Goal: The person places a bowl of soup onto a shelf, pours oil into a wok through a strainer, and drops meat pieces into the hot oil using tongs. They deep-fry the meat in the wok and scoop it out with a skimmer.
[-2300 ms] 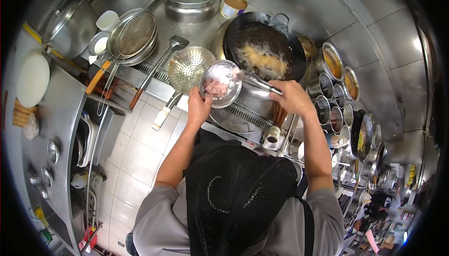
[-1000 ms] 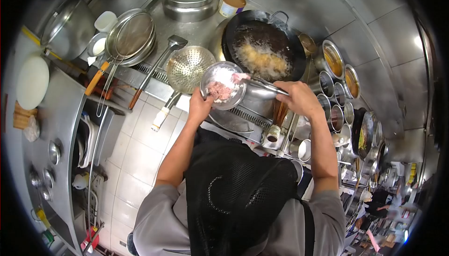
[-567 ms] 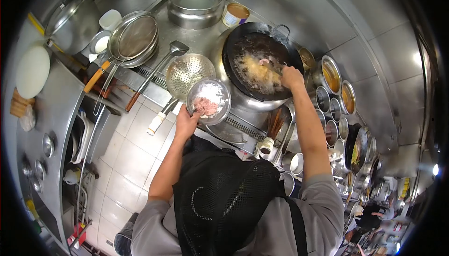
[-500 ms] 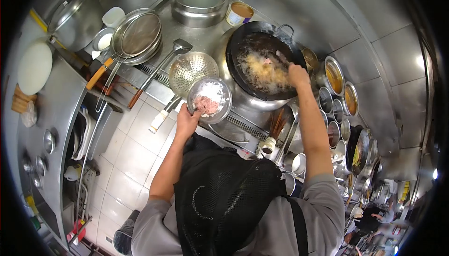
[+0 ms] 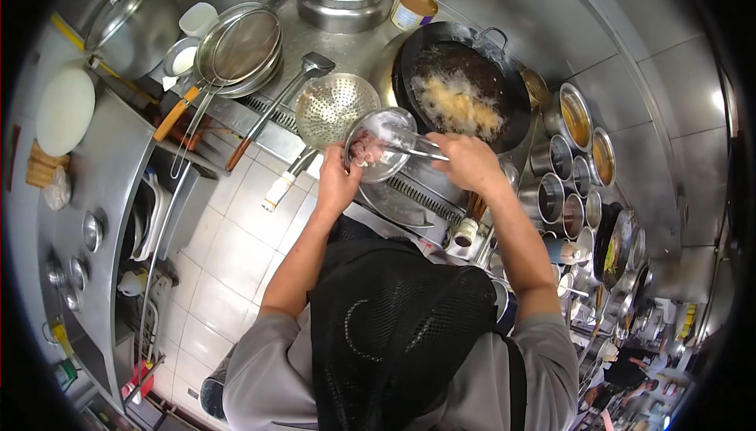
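My left hand is closed on the rim of a small metal bowl, which is tilted. Pink raw meat lies in it with white powder. Metal tongs are gripped in my right hand, their tips inside the bowl. Whether the tips pinch any meat I cannot tell. Beyond my right hand, pale golden pieces bubble in dark oil in a black wok. A perforated skimmer rests just behind the bowl.
A ladle-like spatula and stacked strainers lie to the left. At the back stand a metal pot and an opened can. Several metal containers line the right side. Other people are at the far lower right.
My right hand has come from over the wok back to the bowl, bringing the tongs into it. My left hand has tilted the bowl and shifted slightly right.
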Motion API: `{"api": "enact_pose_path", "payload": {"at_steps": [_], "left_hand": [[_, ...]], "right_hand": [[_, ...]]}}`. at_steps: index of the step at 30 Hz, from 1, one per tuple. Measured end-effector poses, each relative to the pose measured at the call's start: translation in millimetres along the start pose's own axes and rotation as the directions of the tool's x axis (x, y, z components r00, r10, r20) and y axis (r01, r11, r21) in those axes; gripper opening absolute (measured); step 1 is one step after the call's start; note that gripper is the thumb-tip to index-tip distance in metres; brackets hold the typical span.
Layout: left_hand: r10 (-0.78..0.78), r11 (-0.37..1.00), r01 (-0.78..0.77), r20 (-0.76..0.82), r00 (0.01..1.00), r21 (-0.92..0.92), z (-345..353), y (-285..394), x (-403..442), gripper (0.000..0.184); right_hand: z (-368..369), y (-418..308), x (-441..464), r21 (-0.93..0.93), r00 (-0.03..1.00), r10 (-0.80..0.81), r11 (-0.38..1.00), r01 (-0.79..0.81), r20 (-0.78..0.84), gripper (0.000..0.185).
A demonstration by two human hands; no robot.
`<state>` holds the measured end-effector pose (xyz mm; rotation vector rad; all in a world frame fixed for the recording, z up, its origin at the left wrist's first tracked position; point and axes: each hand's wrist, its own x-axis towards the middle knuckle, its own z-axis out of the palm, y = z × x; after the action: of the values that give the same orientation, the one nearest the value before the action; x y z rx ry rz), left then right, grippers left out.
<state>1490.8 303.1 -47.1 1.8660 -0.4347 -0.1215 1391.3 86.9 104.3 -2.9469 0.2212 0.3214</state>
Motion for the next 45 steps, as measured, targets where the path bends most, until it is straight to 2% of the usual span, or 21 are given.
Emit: {"api": "enact_pose_path", "payload": {"at_steps": [3,6,8,10,11,13,17,18,20,23,24,28,30,31,32,35,37,39,41,44,45], "left_hand": [[0.117,0.993,-0.117,0.015,0.993,-0.018,-7,12,-5,0.037],[0.044,0.998,-0.043,0.024,0.999,-0.039,-6,11,-3,0.033],[-0.116,0.993,0.119,0.112,0.987,-0.017,1,-3,1,0.033],[-0.119,0.991,0.126,0.124,0.985,-0.043,9,-8,4,0.032],[-0.127,0.989,0.136,0.133,0.983,-0.060,13,-13,6,0.032],[-0.184,0.965,0.215,0.199,0.963,-0.149,28,-34,11,0.030],[-0.195,0.959,0.226,0.179,0.964,-0.174,31,-32,9,0.032],[-0.212,0.945,0.249,0.183,0.960,-0.214,23,-22,7,0.034],[-0.204,0.927,0.242,0.157,0.966,-0.288,16,-19,0,0.035],[-0.201,0.959,0.214,0.088,0.976,-0.185,3,-31,-14,0.032],[-0.282,0.942,0.300,0.128,0.951,-0.150,-4,-31,-17,0.029],[-0.308,0.921,0.333,0.145,0.940,-0.201,-17,-47,-27,0.029],[-0.309,0.931,0.324,0.110,0.945,-0.168,-16,-56,-24,0.030],[-0.287,0.944,0.298,0.093,0.953,-0.142,-16,-60,-23,0.030],[-0.302,0.941,0.311,0.084,0.950,-0.133,-18,-50,-21,0.030],[-0.312,0.906,0.329,0.105,0.944,-0.265,-20,-27,-6,0.029],[-0.227,0.956,0.220,-0.014,0.974,-0.194,-5,-43,1,0.026],[-0.194,0.969,0.194,0.015,0.981,-0.153,-1,-42,7,0.030],[0.016,0.998,-0.017,-0.018,1.000,-0.063,-2,-29,10,0.037],[0.048,0.999,-0.048,0.059,0.997,-0.005,-9,-7,9,0.043],[0.063,0.998,-0.066,0.115,0.991,0.018,-10,-6,9,0.044]], "right_hand": [[8,-7,5,-0.044,0.999,-0.017,0.999,0.018,0.037,0.045],[7,-3,-4,-0.024,0.999,-0.021,0.999,0.022,0.039,0.043],[-2,2,-17,-0.002,1.000,-0.005,1.000,0.005,0.006,0.042],[-21,2,-30,0.125,0.996,0.032,0.992,-0.021,-0.081,0.040],[-24,9,-35,0.119,0.995,0.045,0.992,-0.034,-0.088,0.040],[-32,23,-40,0.102,0.968,0.042,0.995,-0.018,-0.246,0.038],[-44,52,-20,0.061,0.941,0.259,0.966,-0.252,-0.219,0.037],[-41,64,-8,0.054,0.942,0.251,0.968,-0.245,-0.223,0.037],[-29,88,22,-0.067,0.929,0.323,0.938,-0.340,-0.183,0.038],[-16,108,68,-0.134,0.906,0.401,0.899,-0.418,-0.139,0.038],[-11,119,82,-0.169,0.901,0.419,0.885,-0.433,-0.112,0.038],[-6,145,96,-0.162,0.877,0.470,0.862,-0.481,-0.104,0.044],[-16,133,82,-0.134,0.862,0.474,0.856,-0.499,-0.179,0.050],[-23,122,69,-0.083,0.853,0.461,0.866,-0.492,-0.244,0.050],[-12,139,62,-0.091,0.868,0.335,0.916,-0.392,-0.367,0.052],[-33,101,26,-0.027,0.881,0.263,0.954,-0.297,-0.393,0.053],[-49,54,-1,0.020,0.931,0.133,0.991,-0.135,-0.341,0.051],[-45,30,-12,0.026,0.988,0.077,0.997,-0.075,-0.130,0.049],[-25,19,-6,-0.007,0.999,-0.012,1.000,0.012,0.030,0.048],[2,8,12,-0.016,0.999,-0.037,0.999,0.038,0.036,0.047],[7,3,19,-0.059,0.993,-0.024,0.998,0.031,0.119,0.046]]}}
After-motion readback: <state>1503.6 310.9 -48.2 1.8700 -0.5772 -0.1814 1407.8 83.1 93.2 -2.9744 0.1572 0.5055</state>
